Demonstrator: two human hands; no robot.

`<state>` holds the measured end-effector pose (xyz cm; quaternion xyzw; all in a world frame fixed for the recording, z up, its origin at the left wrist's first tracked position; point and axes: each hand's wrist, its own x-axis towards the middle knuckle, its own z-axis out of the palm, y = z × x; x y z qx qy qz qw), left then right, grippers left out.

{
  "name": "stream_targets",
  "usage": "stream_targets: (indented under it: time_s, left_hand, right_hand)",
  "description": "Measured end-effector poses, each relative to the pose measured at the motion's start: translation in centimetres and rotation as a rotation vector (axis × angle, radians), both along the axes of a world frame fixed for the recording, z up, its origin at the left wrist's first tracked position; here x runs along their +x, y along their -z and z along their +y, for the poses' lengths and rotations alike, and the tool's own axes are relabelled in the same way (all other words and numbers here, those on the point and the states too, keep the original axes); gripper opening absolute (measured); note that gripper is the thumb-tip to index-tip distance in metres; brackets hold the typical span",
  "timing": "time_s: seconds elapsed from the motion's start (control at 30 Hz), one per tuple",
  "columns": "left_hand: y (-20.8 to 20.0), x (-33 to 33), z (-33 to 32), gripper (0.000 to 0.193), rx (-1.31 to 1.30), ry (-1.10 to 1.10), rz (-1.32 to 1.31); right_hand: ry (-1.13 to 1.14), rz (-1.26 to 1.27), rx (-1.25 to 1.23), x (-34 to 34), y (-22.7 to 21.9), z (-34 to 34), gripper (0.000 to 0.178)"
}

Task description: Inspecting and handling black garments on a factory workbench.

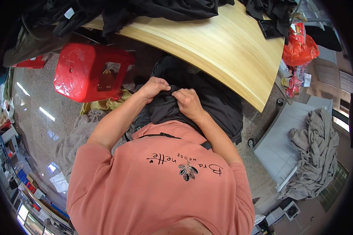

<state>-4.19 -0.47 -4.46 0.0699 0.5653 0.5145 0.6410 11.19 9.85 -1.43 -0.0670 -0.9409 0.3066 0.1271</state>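
A dark garment (208, 103) is bunched over my lap, and its far part reaches under the table edge. My left hand (155, 88) pinches a fold of it between thumb and fingers. Close by on the right, my right hand (188, 102) is closed on the same fold, its knuckles up. Only a short stretch of cloth shows between the two hands. Which part of the garment they grip, and what kind of garment it is, I cannot make out.
A wooden table (223, 43) spans the far side, with black clothes (164, 8) heaped on it. A red plastic stool (76, 72) stands left. Grey cloth (80, 135) lies on the floor. At right are a red bag (302, 51) and grey fabric (315, 152) on a white surface.
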Motion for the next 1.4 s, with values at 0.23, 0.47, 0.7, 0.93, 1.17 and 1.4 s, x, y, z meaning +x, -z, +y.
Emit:
stream_targets:
  time_s: [0.23,0.47,0.7,0.93,1.17,1.4]
  left_hand:
    - [0.0,0.3,0.6,0.003,0.035,0.215,0.165]
    - [0.0,0.4,0.8,0.004,-0.010,0.219,0.153]
    - [0.0,0.1,0.7,0.004,0.058,0.353,0.177]
    - [-0.1,-0.3,0.0,0.006,0.162,0.366,0.103]
    - [-0.9,0.7,-0.7,0.006,0.138,0.302,0.179]
    - [-0.7,1.5,-0.9,0.005,0.137,0.306,0.282]
  right_hand:
    - [-0.060,0.153,0.075,0.0,-0.2,-0.4,0.014]
    - [-0.027,0.068,0.126,0.1,-0.6,-0.3,0.010]
    - [-0.101,0.173,0.137,-0.3,-1.1,-0.8,0.006]
    - [-0.034,0.134,0.099,-0.2,-0.2,-1.0,0.008]
    - [0.112,-0.123,-0.317,-0.1,0.1,-0.5,0.013]
    - [0.239,-0.294,-0.824,0.3,1.5,0.1,0.015]
